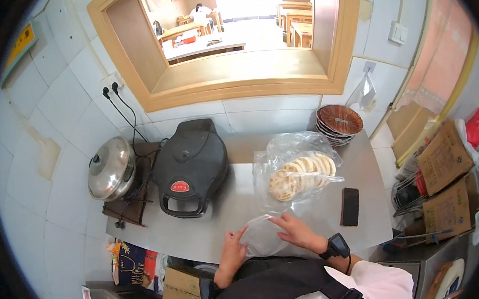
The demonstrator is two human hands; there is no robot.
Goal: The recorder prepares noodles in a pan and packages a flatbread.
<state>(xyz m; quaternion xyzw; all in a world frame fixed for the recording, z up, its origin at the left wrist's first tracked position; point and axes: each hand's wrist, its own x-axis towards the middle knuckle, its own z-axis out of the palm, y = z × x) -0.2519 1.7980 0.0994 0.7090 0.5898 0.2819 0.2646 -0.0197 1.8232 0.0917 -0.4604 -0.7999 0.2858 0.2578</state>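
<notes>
Near the front edge of the metal counter (242, 194), a clear plastic bag (263, 236) lies between my two hands. My left hand (234, 250) has its thumb and index finger at the bag's left edge, and my right hand (298, 232) touches its upper right edge with the index finger. Both hands pinch or press the thin film; the exact grip is hard to make out. Beyond them, a row of round flatbreads (302, 174) sits in a larger clear plastic bag (261, 168). A dark phone (350, 207) lies to the right.
A black electric griddle (191, 164) with its lid down stands left of the breads, beside a lidded steel pot (113, 169). Stacked brown baskets (339, 120) are at the back right. Cardboard boxes (443, 157) stand at the right. Beyond the wooden-framed opening (240, 88) sits a person (200, 13).
</notes>
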